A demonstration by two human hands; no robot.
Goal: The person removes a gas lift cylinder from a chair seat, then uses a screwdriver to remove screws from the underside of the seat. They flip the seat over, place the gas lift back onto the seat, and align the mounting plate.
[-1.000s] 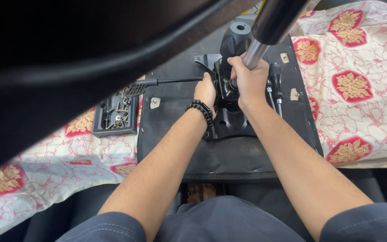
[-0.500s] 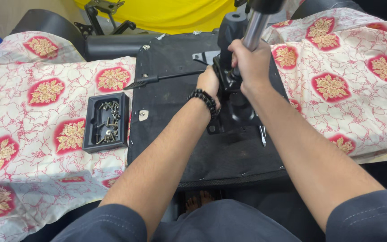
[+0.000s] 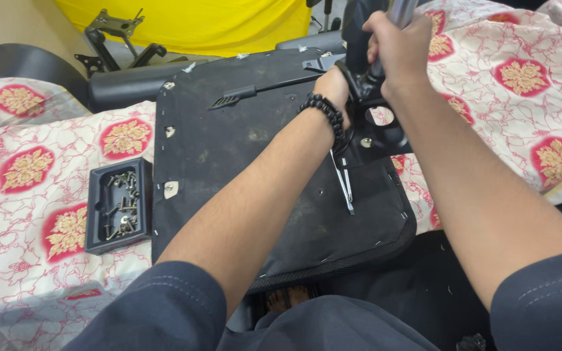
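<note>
An upside-down black chair seat (image 3: 242, 162) lies on a patterned cloth. A black metal mechanism plate (image 3: 375, 140) is fixed to its underside, and a silvery cylinder column (image 3: 401, 8) rises from it out of the top of the frame. My right hand (image 3: 395, 45) is closed around that column. My left hand (image 3: 334, 84), with a black bead bracelet at the wrist, grips the mechanism's black bracket right beside the column; its fingers are partly hidden. A black lever handle (image 3: 235, 97) sticks out to the left.
A black tray (image 3: 117, 205) with several screws sits left of the seat on the red-and-cream cloth (image 3: 34, 162). Thin metal rods (image 3: 345, 185) lie on the seat. Black chair parts (image 3: 115, 32) and a yellow sheet (image 3: 196, 19) are behind.
A dark curved part that filled the upper left has left the view. The view swung left and nearer. My right hand sits higher in the frame on the column; both hands keep their grip.
</note>
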